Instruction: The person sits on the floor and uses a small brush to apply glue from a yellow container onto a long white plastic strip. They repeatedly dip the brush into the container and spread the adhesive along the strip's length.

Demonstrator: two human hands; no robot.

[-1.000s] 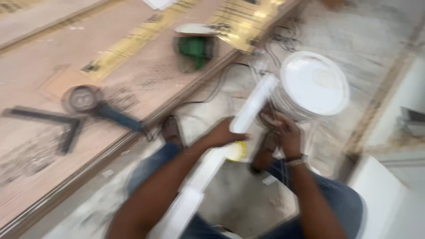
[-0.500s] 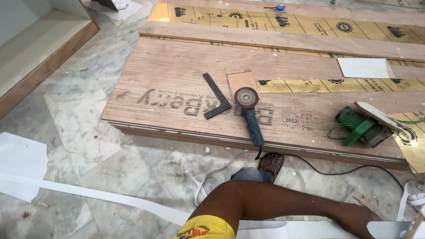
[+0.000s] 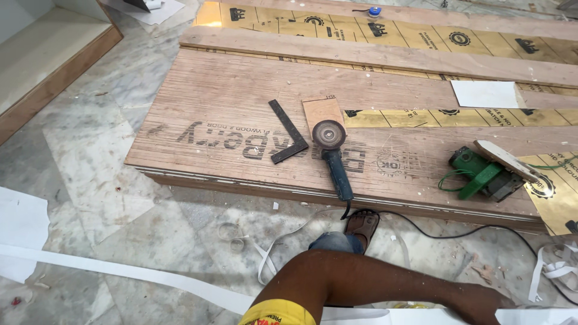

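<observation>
Nearest, bottom edge: left hand [image 3: 483, 300] at end of bare forearm, stretched across to the right, low over the long white strip [image 3: 150, 278]. Fingers cut off by frame, so can't tell if spread, closed or pinching. Touching strip or just above it: can't tell either. Right hand not in view.

Strip location: flat on marble floor [image 3: 120, 198], running from far left, diagonally under the arm, then along bottom edge to the right. Thin, long, prob. floppy.

Step in hand, as a judgement: looks like reaching over to handle the strip's right-hand part, nothing lifted yet. Any lift would call for support at more than one spot along the length, and for keeping clear of the black cord [image 3: 481, 229] and the curled white offcuts [image 3: 554, 265] near the right end.

Just beyond the arm: bent knee in jeans [image 3: 334, 242], foot in brown sandal [image 3: 362, 227] just beside the board edge.

Further: big plywood sheet [image 3: 229, 120] lying flat. On it, angle grinder [image 3: 334, 153] w/ blue handle pointing at the sandal, disc overlapping a small ply offcut [image 3: 323, 111]; black try square [image 3: 289, 133] just left of it; green power tool [image 3: 478, 171] well apart to the right, w/ a wood scrap across it.

Farthest: white rectangle [image 3: 484, 94] on the stacked boards.
</observation>
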